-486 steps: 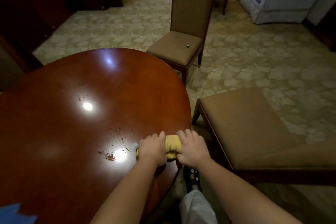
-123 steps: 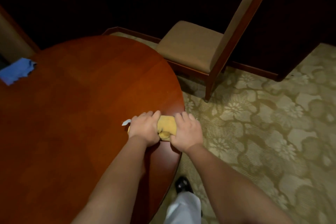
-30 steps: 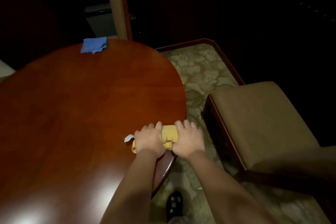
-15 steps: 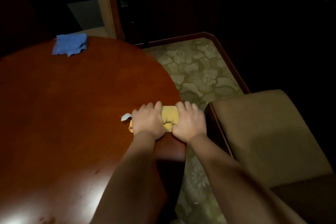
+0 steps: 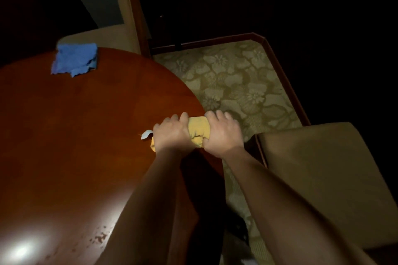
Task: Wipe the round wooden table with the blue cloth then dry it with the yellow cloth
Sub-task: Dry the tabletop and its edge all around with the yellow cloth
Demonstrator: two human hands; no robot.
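Fingers of both the left hand point(image 5: 172, 135) and right hand point(image 5: 221, 133) curl over the rolled yellow cloth point(image 5: 197, 131), its long axis crosswise at the table point(image 5: 86, 135) rim.

I'm in a dim furnished room, a home or hotel lounge: floral carpet point(image 5: 232, 84), upholstered chairs point(image 5: 318, 178), polished round tabletop point(image 5: 86, 135).

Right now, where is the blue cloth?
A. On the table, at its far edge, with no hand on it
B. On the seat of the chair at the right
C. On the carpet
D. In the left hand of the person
A: the blue cloth lies flat at the far edge of the round table, while the left hand and the right hand both grip the rolled yellow cloth.
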